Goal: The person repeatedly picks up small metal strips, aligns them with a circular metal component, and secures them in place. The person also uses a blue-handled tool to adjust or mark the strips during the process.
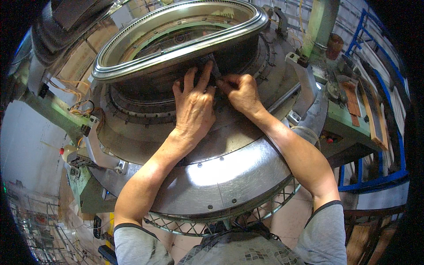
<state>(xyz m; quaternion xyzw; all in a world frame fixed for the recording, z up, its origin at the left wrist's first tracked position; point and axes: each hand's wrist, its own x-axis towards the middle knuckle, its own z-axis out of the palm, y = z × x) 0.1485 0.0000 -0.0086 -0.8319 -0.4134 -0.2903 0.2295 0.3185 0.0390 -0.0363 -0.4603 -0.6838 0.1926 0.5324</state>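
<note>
A large round machine [221, 176] of bare metal stands before me, with a raised dark drum [150, 86] under a bright, grooved metal ring [176, 55]. My left hand [194, 106] reaches up to the drum's near side with its fingers stretched out and apart. One fingertip lies against a small dark grey strip [215, 68] on the drum's wall. Beside it, my right hand [243, 95] is closed, thumb and forefinger pinched at the strip's lower end. The pinched end is mostly hidden by the fingertips.
Metal brackets [99, 143] [304, 81] rise at both sides of the machine's wide rim. Green posts [320, 26] flank it, and loose yellow cables [75, 95] hang at left. At right stand a blue rack [402, 145] and a green cabinet [346, 128] with wooden pieces on it.
</note>
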